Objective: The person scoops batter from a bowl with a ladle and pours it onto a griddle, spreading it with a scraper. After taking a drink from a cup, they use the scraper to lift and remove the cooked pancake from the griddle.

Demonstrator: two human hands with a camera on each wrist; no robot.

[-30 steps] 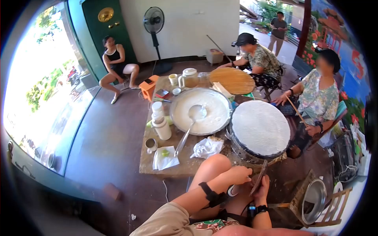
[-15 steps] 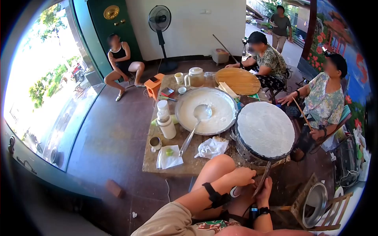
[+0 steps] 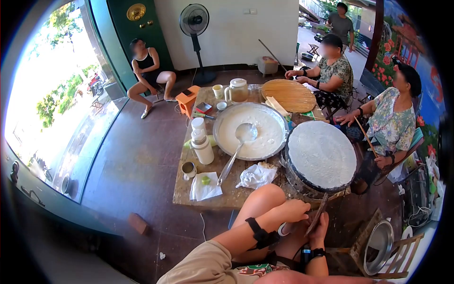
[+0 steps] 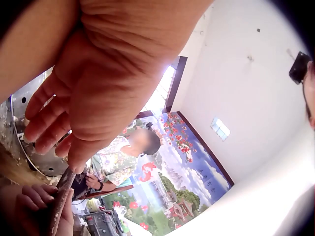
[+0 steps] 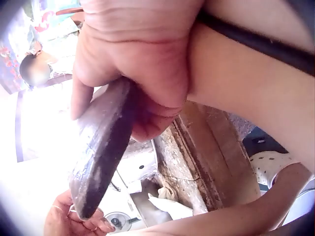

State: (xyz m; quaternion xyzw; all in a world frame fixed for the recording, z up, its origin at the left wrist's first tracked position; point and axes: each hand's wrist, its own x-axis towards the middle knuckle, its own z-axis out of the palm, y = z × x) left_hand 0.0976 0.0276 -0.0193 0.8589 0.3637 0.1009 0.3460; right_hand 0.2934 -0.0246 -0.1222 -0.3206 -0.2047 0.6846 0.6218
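My right hand (image 3: 319, 228) grips a long, flat, dark scraper (image 3: 316, 215) tilted upward, its fingers wrapped round one end. In the right wrist view the scraper (image 5: 101, 147) looks worn, with pale smears along it. My left hand (image 3: 297, 211) is close beside it, and in the left wrist view its thumb tip reaches the scraper's edge while the other fingers bend loosely. Just beyond the hands stands a round griddle (image 3: 321, 154) covered by a thin white layer. To its left a wide metal basin (image 3: 250, 130) holds white batter, with a ladle (image 3: 246, 134) lying in it.
The wooden table (image 3: 189, 196) also carries a white flask (image 3: 202, 149), a cup (image 3: 188, 170), a crumpled cloth (image 3: 257, 175), a glass pitcher (image 3: 236, 90) and a round board (image 3: 288, 94). People sit behind and right of it. A metal pan (image 3: 378, 246) leans at the right.
The head view has shifted, so the table sits slightly farther right. The seated person at the back has raised their head. Both hands stay close together at the scraper.
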